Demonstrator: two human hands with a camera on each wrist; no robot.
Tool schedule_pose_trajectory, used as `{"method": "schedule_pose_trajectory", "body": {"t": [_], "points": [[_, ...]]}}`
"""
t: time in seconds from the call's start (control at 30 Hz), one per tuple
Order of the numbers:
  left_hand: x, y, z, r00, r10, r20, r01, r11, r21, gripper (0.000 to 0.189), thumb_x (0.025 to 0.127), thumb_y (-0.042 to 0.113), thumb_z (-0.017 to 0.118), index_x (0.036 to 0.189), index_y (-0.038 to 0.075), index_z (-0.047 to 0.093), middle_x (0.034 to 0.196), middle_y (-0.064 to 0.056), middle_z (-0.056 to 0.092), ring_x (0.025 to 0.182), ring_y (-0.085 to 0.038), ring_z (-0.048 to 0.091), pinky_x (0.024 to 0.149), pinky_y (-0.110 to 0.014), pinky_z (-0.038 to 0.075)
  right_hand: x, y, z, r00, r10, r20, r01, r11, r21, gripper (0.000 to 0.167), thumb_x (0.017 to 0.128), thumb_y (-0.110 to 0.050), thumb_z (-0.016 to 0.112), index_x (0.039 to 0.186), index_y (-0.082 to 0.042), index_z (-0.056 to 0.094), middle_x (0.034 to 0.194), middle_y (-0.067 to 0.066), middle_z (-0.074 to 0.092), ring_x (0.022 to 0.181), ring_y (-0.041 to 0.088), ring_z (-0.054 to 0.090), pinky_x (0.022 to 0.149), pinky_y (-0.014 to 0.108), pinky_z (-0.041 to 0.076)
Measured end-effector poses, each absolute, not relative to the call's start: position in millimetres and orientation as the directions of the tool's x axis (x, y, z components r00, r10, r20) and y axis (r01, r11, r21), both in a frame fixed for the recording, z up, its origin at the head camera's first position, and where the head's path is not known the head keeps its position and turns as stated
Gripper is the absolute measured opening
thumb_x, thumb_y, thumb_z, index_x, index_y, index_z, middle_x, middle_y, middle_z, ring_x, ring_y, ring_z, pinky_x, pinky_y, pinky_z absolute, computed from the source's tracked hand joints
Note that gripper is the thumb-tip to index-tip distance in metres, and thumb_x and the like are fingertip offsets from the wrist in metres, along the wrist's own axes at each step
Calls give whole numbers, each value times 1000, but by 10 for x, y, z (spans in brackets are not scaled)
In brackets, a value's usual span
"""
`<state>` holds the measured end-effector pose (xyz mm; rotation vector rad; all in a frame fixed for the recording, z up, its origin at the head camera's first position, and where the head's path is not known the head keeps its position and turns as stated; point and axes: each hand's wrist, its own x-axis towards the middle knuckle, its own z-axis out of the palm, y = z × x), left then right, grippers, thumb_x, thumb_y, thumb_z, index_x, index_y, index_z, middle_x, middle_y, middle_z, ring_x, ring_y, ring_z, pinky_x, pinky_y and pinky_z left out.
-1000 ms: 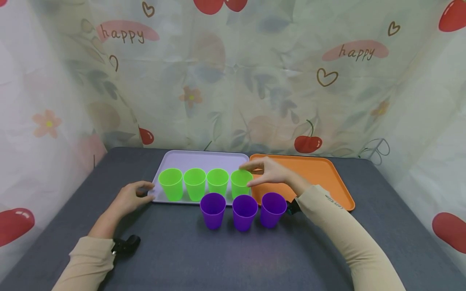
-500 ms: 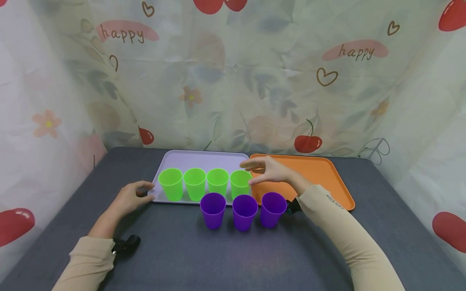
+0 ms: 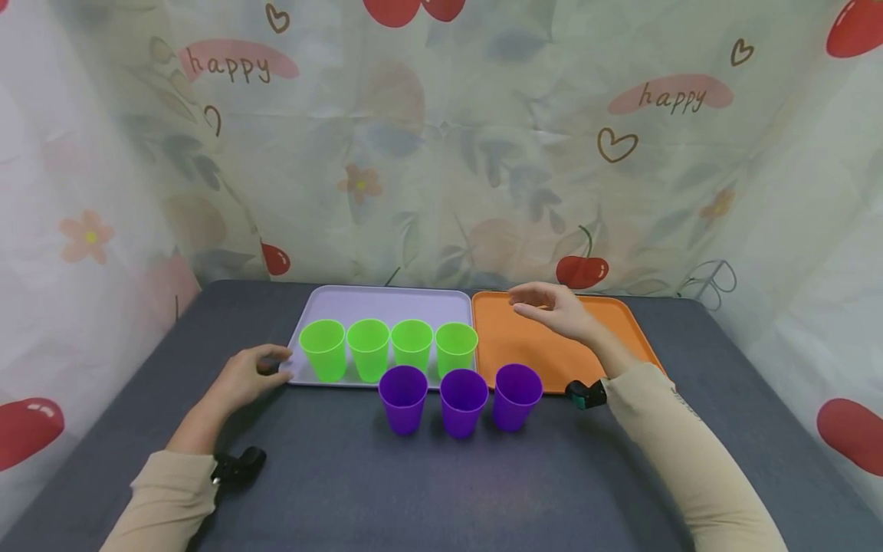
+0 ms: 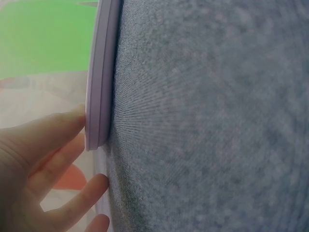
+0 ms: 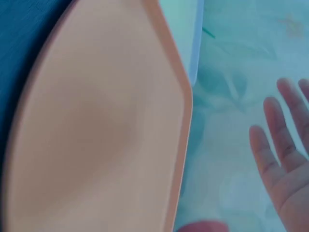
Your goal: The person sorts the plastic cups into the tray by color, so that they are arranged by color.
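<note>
Touching the near left corner of a pale lilac, shallow rectangular plastic tray (image 3: 386, 301) with the left hand (image 3: 240, 376), resting its fingers, released and loosely bent, against the outer edge. Showing on this tray four bright green, tapered plastic cups (image 3: 369, 357), standing upright in a row along the front. Showing in front three deep purple, tapered plastic cups (image 3: 463, 409), standing upright on a dark grey, cloth-covered table (image 3: 386, 491). Hovering above a bright orange, shallow rectangular plastic tray (image 3: 513, 353) with the right hand (image 3: 557, 310), extending relaxed, released fingers.
</note>
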<state>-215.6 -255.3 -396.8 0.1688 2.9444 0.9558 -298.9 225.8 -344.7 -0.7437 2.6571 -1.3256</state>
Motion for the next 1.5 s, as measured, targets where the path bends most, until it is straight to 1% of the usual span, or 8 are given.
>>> {"method": "schedule_pose_trajectory", "body": {"t": [0.17,0.33,0.43,0.73,0.93,1.13,1.5], "points": [[-2154,-2558,-3960,-993,121,-3,96,801,592,41,86,19,65,121,-1,57,124,-28,56,110,-47,54,84,-53,49,-2848,2577,-3474,-940,-322,113,-293,591,-751,41,91,-33,58,125,-9,56,123,17,61,111,28,56,91,42,48],[-2152,-2564,-3962,-992,124,0,100,799,592,41,86,20,65,120,-1,58,123,-27,56,109,-47,55,84,-52,49,-2681,2867,-3506,-975,-212,72,-197,657,-728,46,91,-38,58,126,-8,54,126,16,59,116,31,53,93,47,45],[-2155,-2567,-3970,-992,124,3,102,800,592,41,86,20,65,120,-1,58,123,-27,56,109,-46,55,83,-52,49,-2576,3035,-3536,-985,-165,49,-150,682,-716,49,91,-38,57,128,-6,52,128,19,56,119,35,50,94,51,43],[-2156,-2567,-3971,-992,122,12,105,797,595,40,86,20,66,119,-1,59,123,-27,56,109,-46,55,84,-52,49,-2324,3446,-3673,-998,-59,6,-49,757,-652,58,92,-38,55,133,1,45,134,27,48,121,44,44,94,54,42],[-2161,-2570,-3978,-992,123,11,106,802,588,40,86,21,66,119,0,59,123,-27,56,108,-45,55,84,-52,49,-2214,3647,-3787,-999,-30,-22,-11,807,-591,58,91,-35,58,130,5,46,131,32,49,116,48,47,89,52,47],[-2164,-2564,-3975,-993,121,8,102,802,588,40,86,20,65,119,-1,58,123,-27,56,109,-46,55,85,-53,48,-2133,3759,-3835,-998,-37,-53,0,822,-569,59,90,-35,59,130,7,46,129,34,48,114,50,48,86,52,47],[-2162,-2565,-3973,-990,134,39,131,803,582,38,85,18,65,117,-2,59,119,-26,58,105,-45,57,83,-52,49,-2100,3875,-3960,-998,-46,-54,-11,854,-521,58,87,-34,64,126,8,51,123,32,54,106,46,54,86,52,47]]}}
